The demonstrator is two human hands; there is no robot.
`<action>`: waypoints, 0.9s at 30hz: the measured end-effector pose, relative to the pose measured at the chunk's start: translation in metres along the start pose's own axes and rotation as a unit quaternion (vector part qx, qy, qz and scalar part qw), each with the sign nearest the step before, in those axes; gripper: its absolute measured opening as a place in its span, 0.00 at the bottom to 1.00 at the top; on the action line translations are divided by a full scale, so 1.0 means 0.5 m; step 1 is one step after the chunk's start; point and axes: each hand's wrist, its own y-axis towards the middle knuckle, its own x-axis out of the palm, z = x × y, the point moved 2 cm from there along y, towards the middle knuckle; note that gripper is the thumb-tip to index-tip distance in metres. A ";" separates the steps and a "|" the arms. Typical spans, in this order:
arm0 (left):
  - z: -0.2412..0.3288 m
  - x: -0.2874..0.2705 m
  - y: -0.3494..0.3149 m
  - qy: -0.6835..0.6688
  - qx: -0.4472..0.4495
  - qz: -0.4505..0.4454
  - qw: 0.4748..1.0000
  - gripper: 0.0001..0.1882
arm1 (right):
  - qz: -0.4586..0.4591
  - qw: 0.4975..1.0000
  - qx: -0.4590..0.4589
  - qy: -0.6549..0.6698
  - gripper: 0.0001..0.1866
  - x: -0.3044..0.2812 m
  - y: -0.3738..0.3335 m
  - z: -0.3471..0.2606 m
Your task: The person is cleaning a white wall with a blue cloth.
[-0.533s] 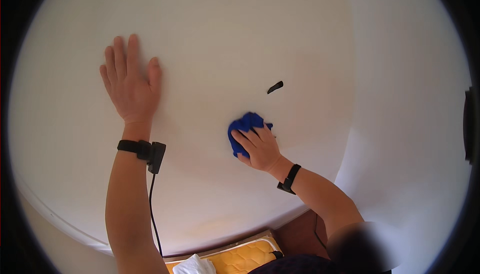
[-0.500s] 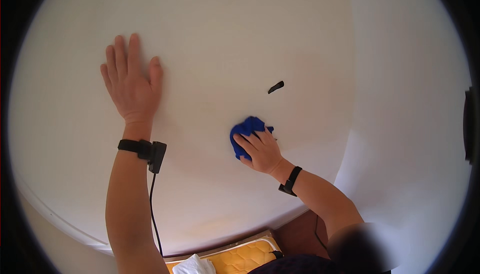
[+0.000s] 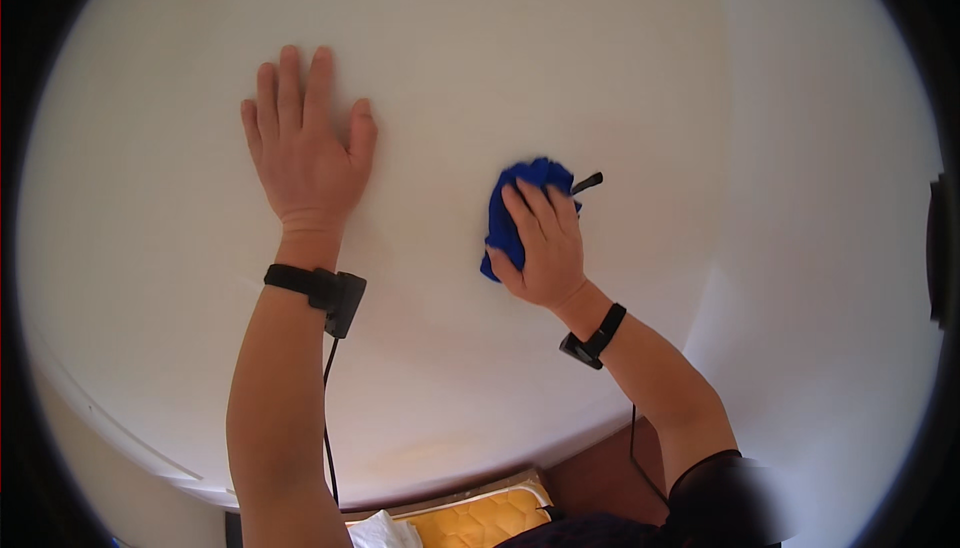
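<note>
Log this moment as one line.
left hand: open, flat on white surface | right hand: spread over blue cloth on same surface | small black object: at cloth's upper-right edge

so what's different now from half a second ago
The right hand has slid the blue cloth up the picture across the pale surface, so it now meets or partly covers the small black piece it was below before. The whole view has shifted slightly too. Nothing was newly taken hold of or let go; the left hand stays spread flat on the surface.
</note>
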 end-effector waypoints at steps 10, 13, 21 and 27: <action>0.016 0.015 -0.015 0.075 0.145 0.009 0.987 0.31 | 0.057 0.992 -0.028 0.109 0.38 0.176 -0.005 0.050; 0.020 0.023 -0.012 0.097 0.143 0.013 0.985 0.30 | -0.032 0.992 -0.043 0.115 0.38 0.189 -0.141 0.054; 0.001 0.041 -0.010 0.083 0.144 0.032 0.986 0.29 | -0.077 0.994 -0.036 0.061 0.36 0.223 -0.373 0.058; 0.002 0.028 -0.005 0.047 0.106 0.000 0.993 0.29 | -0.002 0.998 -0.035 0.054 0.35 0.166 -0.087 0.027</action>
